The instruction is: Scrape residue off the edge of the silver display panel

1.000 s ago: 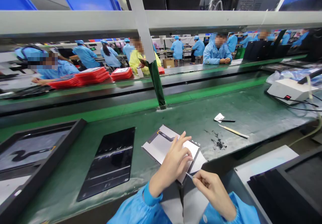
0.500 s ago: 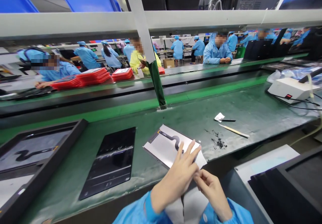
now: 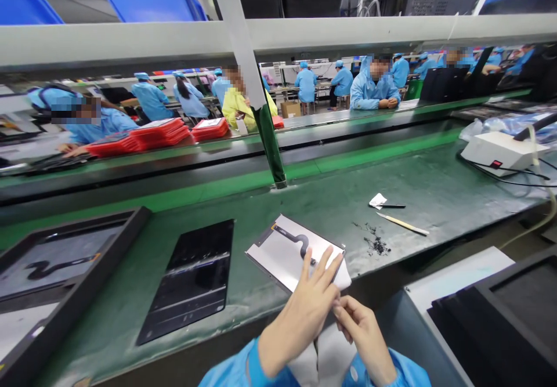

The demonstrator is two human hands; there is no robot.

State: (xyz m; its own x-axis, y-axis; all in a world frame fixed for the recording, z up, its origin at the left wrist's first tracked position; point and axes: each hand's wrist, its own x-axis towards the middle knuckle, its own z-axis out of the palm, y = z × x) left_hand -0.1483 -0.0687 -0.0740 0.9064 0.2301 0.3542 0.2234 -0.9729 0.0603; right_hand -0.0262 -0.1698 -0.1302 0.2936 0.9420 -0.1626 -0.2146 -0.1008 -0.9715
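A grey-white display panel [image 3: 281,249] with a black curved flex cable lies tilted on the green bench near its front edge. My left hand [image 3: 304,311] rests on the panel's near right corner, fingers stretched out flat. My right hand [image 3: 363,332] is right beside it at that corner, fingers pinched together. Whatever the pinch holds is hidden. Both wrists wear blue sleeves.
A black glass panel [image 3: 191,277] lies left of the display, and a black tray [image 3: 87,282] sits further left. A thin stick [image 3: 402,224], a black pen [image 3: 391,206], a white scrap and dark crumbs [image 3: 375,243] lie to the right. White box [image 3: 500,150] with cables far right; black trays [image 3: 500,323] near right. Other workers sit beyond.
My left hand slid from the panel's middle to its near right corner, uncovering the flex cable. My right hand closed in against it; the thin tool it held no longer shows.
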